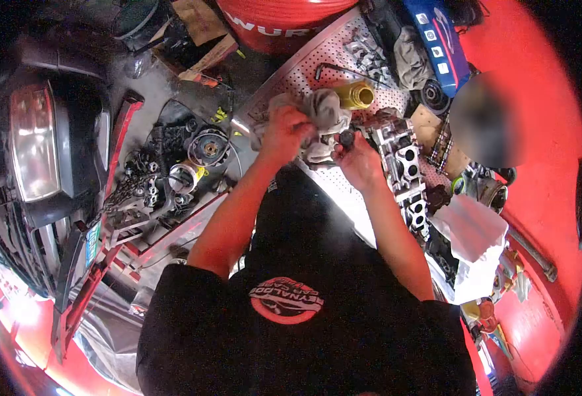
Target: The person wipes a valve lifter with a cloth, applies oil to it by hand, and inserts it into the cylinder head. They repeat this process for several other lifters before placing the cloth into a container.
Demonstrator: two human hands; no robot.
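My left hand [284,137] has its fingers curled into a crumpled grey rag [324,109] on the perforated metal bench. My right hand [359,160] pinches a small dark round part [347,137] between thumb and fingers, just right of the rag; its exact kind is too small to tell. Close beside the right hand lies a cylinder head [406,162] with its ports showing. A gold-yellow open-mouthed container [357,96] rests behind the rag. Farther back on the bench is a black L-shaped wrench [343,68].
Several small metal parts [370,58] lie on the perforated bench [297,69]. A red drum [271,30] stands behind it, and a blue box [439,49] at back right. White plastic [476,231] is at right. Left are a red metal frame [120,132], engine parts and a car headlight [36,142].
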